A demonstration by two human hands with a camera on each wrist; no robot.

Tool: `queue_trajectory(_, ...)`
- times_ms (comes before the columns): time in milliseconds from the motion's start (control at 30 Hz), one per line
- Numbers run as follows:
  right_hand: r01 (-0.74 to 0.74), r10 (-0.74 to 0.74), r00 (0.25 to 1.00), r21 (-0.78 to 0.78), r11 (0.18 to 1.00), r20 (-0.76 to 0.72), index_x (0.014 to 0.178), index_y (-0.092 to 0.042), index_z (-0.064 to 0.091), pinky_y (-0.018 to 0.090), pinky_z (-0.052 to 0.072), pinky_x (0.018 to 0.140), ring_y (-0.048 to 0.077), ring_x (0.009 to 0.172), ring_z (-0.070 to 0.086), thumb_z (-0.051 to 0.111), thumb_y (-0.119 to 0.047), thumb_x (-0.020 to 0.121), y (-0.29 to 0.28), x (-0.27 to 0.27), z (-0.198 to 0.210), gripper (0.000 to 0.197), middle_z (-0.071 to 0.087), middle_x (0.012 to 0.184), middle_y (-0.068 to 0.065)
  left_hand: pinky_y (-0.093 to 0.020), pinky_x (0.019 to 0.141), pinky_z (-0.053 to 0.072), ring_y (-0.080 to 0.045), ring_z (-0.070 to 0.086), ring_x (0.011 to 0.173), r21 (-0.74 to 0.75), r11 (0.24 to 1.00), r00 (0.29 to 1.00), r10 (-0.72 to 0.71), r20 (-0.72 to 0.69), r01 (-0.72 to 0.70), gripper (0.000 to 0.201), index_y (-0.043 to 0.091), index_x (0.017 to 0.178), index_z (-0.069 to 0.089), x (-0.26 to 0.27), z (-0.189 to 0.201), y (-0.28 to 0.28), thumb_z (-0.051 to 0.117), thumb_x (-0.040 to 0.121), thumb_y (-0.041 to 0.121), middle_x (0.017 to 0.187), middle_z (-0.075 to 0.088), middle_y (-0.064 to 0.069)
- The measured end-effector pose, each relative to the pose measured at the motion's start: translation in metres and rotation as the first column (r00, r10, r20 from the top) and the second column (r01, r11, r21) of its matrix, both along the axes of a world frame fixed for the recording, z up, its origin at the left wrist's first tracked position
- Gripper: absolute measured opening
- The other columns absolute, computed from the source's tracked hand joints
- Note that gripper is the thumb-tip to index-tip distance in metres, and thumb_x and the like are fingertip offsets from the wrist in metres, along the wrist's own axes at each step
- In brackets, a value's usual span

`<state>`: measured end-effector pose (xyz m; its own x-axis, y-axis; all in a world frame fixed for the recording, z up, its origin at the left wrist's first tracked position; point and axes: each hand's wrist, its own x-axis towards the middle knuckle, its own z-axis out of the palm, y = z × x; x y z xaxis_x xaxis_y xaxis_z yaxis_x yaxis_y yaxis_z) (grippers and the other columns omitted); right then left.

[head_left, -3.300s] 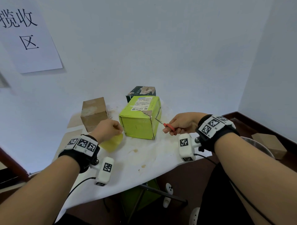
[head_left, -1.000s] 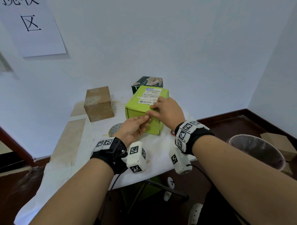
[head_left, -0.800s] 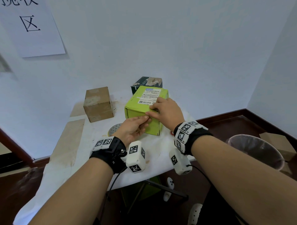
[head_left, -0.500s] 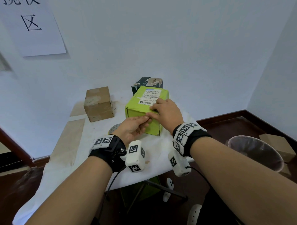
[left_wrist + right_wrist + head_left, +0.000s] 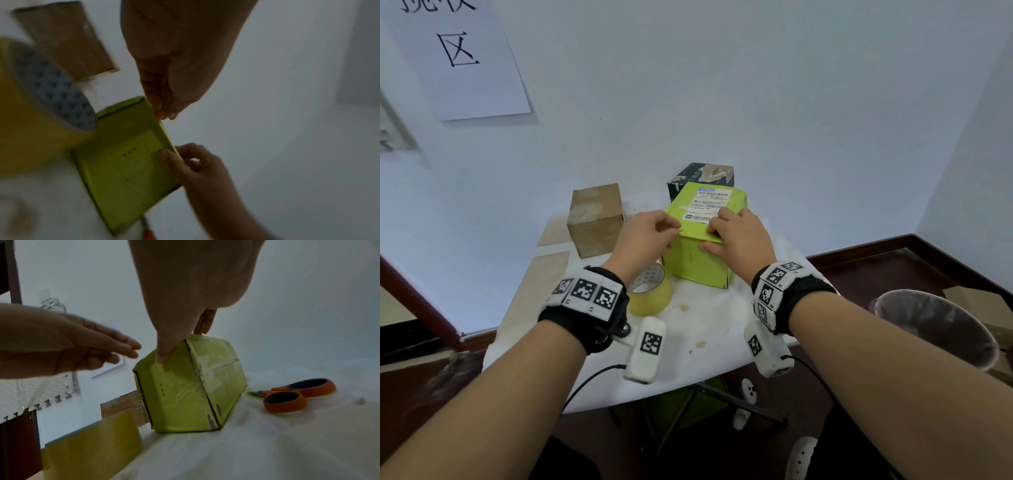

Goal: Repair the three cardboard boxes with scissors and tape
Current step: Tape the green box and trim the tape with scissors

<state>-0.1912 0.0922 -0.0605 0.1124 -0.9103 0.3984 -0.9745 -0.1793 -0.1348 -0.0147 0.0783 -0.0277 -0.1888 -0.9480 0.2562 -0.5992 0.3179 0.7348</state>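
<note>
A green box (image 5: 698,263) with a shipping label stands upright in the middle of the white table (image 5: 709,329). My right hand (image 5: 712,236) pinches its top front edge, thumb on the front face and fingers on the top. The fingers (image 5: 164,113) of my left hand (image 5: 671,233) are fairly straight and touch the left end of that edge. A yellow tape roll (image 5: 650,294) lies just left of the box. Orange-handled scissors (image 5: 298,394) lie on the table to the right of the box, hidden in the head view. A brown box (image 5: 595,219) stands at the back left and a dark box (image 5: 702,174) behind the green one.
The table backs onto a white wall, and its near edge lies just under my wrists. A round bin (image 5: 935,329) with a liner stands on the floor to the right, with a cardboard piece (image 5: 979,301) beyond it.
My left hand has risen from the box's front face to its top edge, uncovering the tape roll. My right hand stays on the box; it held the scissors 3.3 s ago.
</note>
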Motion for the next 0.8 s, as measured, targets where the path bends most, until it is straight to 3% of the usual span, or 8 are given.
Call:
queue_trajectory(67,0.005,-0.005,1.0,-0.001,1.0,0.005,0.108,-0.018,0.063,0.033,0.036,0.084,0.026,0.098,0.047,0.056,-0.049,0.088,0.001,-0.001,0.001,0.038,0.056,0.11,-0.001,-0.023,0.079,0.042,-0.015,0.061,0.091,-0.17,0.979,0.947,-0.055,0.316,0.113,0.018,0.015,0.106,0.069,-0.005,0.003,-0.003,0.061,0.091,0.013,0.103,0.065,0.001)
queue_trajectory(133,0.004,-0.003,1.0,-0.007,1.0,0.01,0.109,-0.018,0.063,0.031,0.036,0.083,0.025,0.099,0.047,0.055,-0.048,0.089,0.001,-0.001,0.0,0.037,0.056,0.11,-0.001,-0.031,0.092,0.041,-0.021,0.056,0.111,-0.173,0.953,0.816,-0.111,0.567,0.25,0.031,0.018,0.122,0.064,-0.012,0.0,-0.008,0.058,0.092,0.015,0.119,0.063,-0.003)
queue_trajectory(233,-0.018,0.017,0.999,0.005,1.0,0.028,0.114,-0.02,0.064,0.031,0.036,0.085,0.024,0.1,0.047,0.055,-0.045,0.09,0.004,-0.005,-0.003,0.036,0.056,0.111,-0.001,-0.035,0.092,0.044,-0.025,0.057,0.111,-0.175,0.953,0.712,-0.055,0.7,0.247,0.036,0.028,0.132,0.057,-0.018,-0.004,-0.012,0.051,0.097,0.024,0.122,0.064,-0.005)
queue_trajectory(433,-0.098,0.095,0.991,0.034,0.995,0.1,0.121,-0.019,0.063,0.029,0.035,0.088,0.024,0.105,0.047,0.057,-0.037,0.091,0.009,-0.014,-0.002,0.035,0.056,0.114,0.001,-0.032,0.083,0.044,-0.025,0.059,0.104,-0.224,0.954,0.685,0.028,0.728,0.199,0.032,0.038,0.128,0.059,-0.019,-0.002,-0.017,0.048,0.098,0.035,0.111,0.067,-0.006)
queue_trajectory(600,-0.145,0.125,0.982,0.142,0.979,0.143,0.132,-0.022,0.056,0.024,0.03,0.095,0.02,0.118,0.045,0.058,-0.028,0.091,0.011,-0.021,0.01,0.041,0.053,0.127,-0.001,-0.031,0.075,0.043,-0.026,0.062,0.096,-0.243,0.952,0.725,0.032,0.688,0.188,0.03,0.038,0.125,0.061,-0.016,-0.006,-0.019,0.047,0.099,0.033,0.106,0.069,-0.006)
queue_trajectory(700,-0.172,0.11,0.936,0.161,0.972,0.336,0.121,-0.017,0.065,0.03,0.038,0.098,0.019,0.117,0.052,0.047,-0.034,0.098,0.015,-0.026,0.024,0.033,0.062,0.124,0.002,-0.033,0.077,0.048,-0.026,0.064,0.094,-0.254,0.949,0.781,0.015,0.624,0.184,0.029,0.036,0.119,0.066,-0.012,-0.009,-0.021,0.051,0.097,0.027,0.105,0.072,-0.004)
queue_trajectory(800,-0.16,0.099,0.857,0.078,0.984,0.505,0.116,-0.017,0.068,0.024,0.038,0.099,0.017,0.121,0.053,0.048,-0.012,0.095,0.015,-0.032,0.025,0.029,0.063,0.127,0.003,-0.032,0.079,0.048,-0.025,0.066,0.095,-0.242,0.95,0.831,-0.031,0.555,0.197,0.026,0.029,0.114,0.07,-0.009,-0.01,-0.023,0.055,0.095,0.019,0.105,0.073,-0.003)
